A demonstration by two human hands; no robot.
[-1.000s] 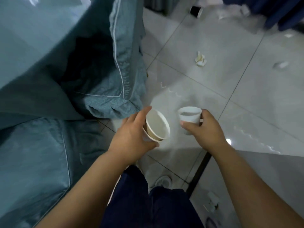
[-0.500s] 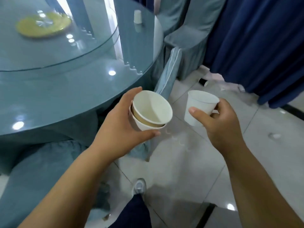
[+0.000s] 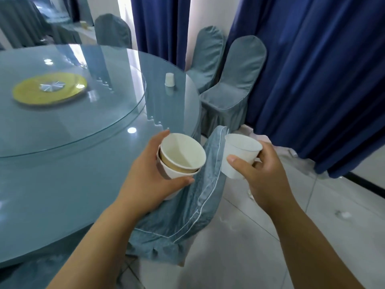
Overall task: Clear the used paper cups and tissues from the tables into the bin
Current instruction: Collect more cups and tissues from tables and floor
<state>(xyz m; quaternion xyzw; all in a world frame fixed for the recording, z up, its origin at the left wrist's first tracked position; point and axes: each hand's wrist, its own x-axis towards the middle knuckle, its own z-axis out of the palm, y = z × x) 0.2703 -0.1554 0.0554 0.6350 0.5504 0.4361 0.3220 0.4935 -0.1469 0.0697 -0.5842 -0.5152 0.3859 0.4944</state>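
Your left hand (image 3: pixel 150 180) clasped two nested cups (image 3: pixel 181 158), tilted rightward; your right hand (image 3: pixel 262 174) pinched a single cup (image 3: pixel 239 155) just right of them. Another cup (image 3: pixel 169 79) stood upside down on the far table (image 3: pixel 62 174). Tilt risked spilling dregs.

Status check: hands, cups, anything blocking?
Left hand holds nested cups. Right hand holds one cup. Another cup upside down on table. No bin visible.
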